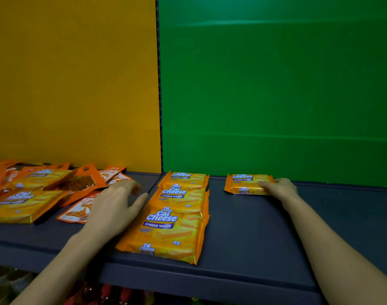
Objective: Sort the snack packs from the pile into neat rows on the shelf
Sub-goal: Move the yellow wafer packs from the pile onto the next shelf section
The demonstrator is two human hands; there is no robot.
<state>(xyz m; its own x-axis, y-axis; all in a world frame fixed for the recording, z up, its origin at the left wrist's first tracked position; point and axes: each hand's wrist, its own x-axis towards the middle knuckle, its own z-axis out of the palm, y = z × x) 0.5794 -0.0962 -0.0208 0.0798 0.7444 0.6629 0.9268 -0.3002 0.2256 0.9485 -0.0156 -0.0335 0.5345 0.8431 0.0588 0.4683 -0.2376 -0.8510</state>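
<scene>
The right hand [280,187] grips one edge of a yellow foil cheese-wafer pack [245,183] far right on the dark shelf [243,227], the left hand [115,208] is open-fingered beside the left pile [45,188], and the slick pack may settle askew.

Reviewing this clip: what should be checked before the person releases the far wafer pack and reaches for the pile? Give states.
1. Right hand has a grip on the far pack at its right end: ok.
2. Far pack flat on the shelf, label up: ok.
3. Row of three packs in line, labels up: ok.
4. Left hand open, holding nothing: ok.
5. Pile fully sorted: not ok, mixed packs remain.
6. Second pack under far pack: cannot tell.
</scene>
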